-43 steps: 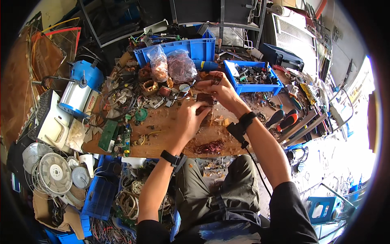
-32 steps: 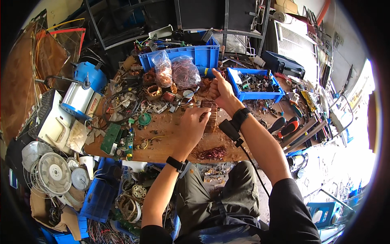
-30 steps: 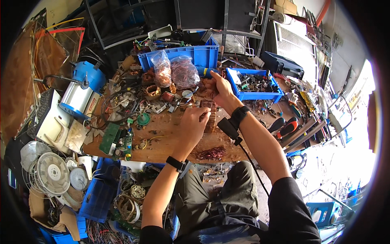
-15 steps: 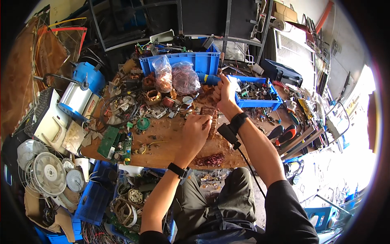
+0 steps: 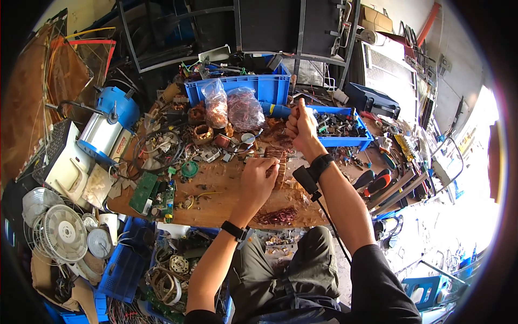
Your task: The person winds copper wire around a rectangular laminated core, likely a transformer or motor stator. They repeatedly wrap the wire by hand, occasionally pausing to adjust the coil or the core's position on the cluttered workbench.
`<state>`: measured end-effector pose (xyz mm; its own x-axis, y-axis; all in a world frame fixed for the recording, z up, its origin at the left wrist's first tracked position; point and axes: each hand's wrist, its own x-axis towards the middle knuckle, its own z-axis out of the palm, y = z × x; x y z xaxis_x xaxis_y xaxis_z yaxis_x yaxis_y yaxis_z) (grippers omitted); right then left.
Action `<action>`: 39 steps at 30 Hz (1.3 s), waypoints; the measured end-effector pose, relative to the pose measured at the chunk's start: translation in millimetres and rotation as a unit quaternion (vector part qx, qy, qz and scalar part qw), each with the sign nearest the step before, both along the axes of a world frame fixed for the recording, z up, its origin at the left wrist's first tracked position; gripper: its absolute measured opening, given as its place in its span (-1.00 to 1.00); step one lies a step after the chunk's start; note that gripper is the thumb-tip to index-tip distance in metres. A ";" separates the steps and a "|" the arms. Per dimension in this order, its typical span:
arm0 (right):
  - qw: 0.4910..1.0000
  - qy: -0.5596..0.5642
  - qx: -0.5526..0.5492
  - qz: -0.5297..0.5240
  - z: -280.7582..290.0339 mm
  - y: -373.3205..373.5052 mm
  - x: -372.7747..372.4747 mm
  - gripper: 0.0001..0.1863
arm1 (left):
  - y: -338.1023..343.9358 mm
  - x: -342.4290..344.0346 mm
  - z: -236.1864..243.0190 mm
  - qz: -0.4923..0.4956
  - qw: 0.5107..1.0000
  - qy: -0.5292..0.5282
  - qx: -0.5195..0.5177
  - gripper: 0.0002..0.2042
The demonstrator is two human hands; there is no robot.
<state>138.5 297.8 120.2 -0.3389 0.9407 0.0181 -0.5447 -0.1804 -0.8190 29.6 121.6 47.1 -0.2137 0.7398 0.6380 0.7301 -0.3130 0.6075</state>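
My left hand (image 5: 260, 177) is closed at the near left side of a ribbed, copper-coloured coil block (image 5: 278, 156) that stands on the wooden bench. Its fingertips press against the block and cover part of it. Beyond and to the right, my right hand (image 5: 304, 127) is raised in a fist with the thumb up; what it grips is hidden. A blue cylinder with a yellow mark (image 5: 276, 110) shows just left of that fist. Nearer to me, a small pile of dark red copper wire (image 5: 278, 215) lies at the bench's front edge.
Bags of copper wire (image 5: 245, 109) stand before a blue crate (image 5: 243, 89). Another blue bin (image 5: 345, 141) holds dark parts. Green circuit boards (image 5: 144, 193) lie at left, screwdrivers (image 5: 377, 182) at right. Scraps litter the bench (image 5: 216, 183); filled crates (image 5: 127, 259) stand below left.
My right fist has shifted slightly right and down, its thumb more upright. My left hand stays at the coil block with only a small finger movement.
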 end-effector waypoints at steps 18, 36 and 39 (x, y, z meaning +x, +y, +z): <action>0.994 0.008 -0.091 -0.052 -0.7 20.9 9.4 -0.33 | -2.7 3.0 1.2 -0.001 1.000 0.023 0.008 -0.86; 0.997 -0.052 -0.044 0.027 0.0 -23.2 -13.2 -0.27 | -0.8 4.6 -5.9 0.003 1.000 -0.012 0.014 -0.82; 0.994 -0.057 -0.051 -0.085 0.9 -32.3 -26.5 -0.27 | -1.4 1.3 -6.1 0.008 1.000 -0.003 0.023 -0.83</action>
<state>112.0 265.5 121.1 -0.1699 0.9794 -0.1086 -0.4798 -0.1785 -0.8590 30.9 120.2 41.1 -0.2299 0.7061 0.6698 0.7312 -0.3289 0.5977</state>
